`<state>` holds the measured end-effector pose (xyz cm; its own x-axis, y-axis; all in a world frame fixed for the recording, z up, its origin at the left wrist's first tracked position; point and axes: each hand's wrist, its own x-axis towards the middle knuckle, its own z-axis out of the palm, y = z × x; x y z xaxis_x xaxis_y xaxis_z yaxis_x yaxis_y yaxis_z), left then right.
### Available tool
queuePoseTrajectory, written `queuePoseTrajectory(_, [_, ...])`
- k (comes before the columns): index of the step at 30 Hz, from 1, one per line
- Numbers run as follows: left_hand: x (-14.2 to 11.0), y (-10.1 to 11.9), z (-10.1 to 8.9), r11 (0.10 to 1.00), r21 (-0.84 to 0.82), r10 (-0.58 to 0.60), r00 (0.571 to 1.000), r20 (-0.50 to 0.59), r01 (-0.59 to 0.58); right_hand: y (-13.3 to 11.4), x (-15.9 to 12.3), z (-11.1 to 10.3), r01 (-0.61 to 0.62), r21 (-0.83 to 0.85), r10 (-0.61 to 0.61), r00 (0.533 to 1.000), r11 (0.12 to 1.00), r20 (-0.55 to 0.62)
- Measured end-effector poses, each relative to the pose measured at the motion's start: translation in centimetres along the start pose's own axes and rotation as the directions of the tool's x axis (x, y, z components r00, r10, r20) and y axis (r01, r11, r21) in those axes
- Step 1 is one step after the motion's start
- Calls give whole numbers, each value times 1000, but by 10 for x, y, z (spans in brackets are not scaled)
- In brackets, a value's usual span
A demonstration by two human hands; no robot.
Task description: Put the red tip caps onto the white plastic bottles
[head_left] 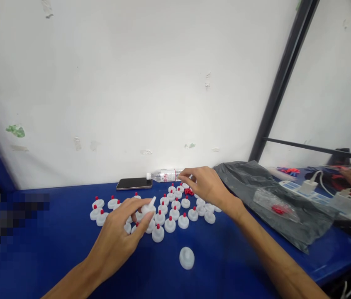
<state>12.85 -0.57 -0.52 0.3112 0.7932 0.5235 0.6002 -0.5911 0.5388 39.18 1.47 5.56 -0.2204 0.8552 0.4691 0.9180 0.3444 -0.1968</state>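
Observation:
My left hand (121, 228) pinches a white nozzle cap (148, 207) between thumb and fingers, its bare spout tilted up to the right. My right hand (205, 182) hovers over a small pile of red tips (188, 191), thumb and fingertips drawn together; whether they hold a tip cannot be made out. Around both hands stand several white nozzle caps with red tips (169, 224) on their spouts. Beneath and beside my right hand are white caps without visible red tips (209, 217). One lone white cap (187, 258) lies nearer to me.
At the wall, a black phone (134, 183) and a clear plastic bottle (164, 175) lie on the blue table (54, 249). On the right, a grey plastic bag (275, 207) carries a clear pouch of red pieces (276, 206). Beyond it are a power strip (321, 195) and chargers.

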Motion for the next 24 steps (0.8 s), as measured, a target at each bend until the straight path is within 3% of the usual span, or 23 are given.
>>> queuePoseTrajectory(2, [1,0,-1,999,-7,-46,999,4,46,15,4,5,-87,-217,100,994,972,52])
queuePoseTrajectory(5, [1,0,1,998,-27,-58,998,24,59,33,8,18,-107,-341,167,974,934,152])
queuePoseTrajectory(17, [-1,-6,7,999,-29,29,999,15,-29,55,11,52,-108,-351,218,931,930,292])
queuePoseTrajectory(24, [-1,-6,6,999,-3,39,998,40,-39,56,13,48,-111,-250,174,953,962,247])
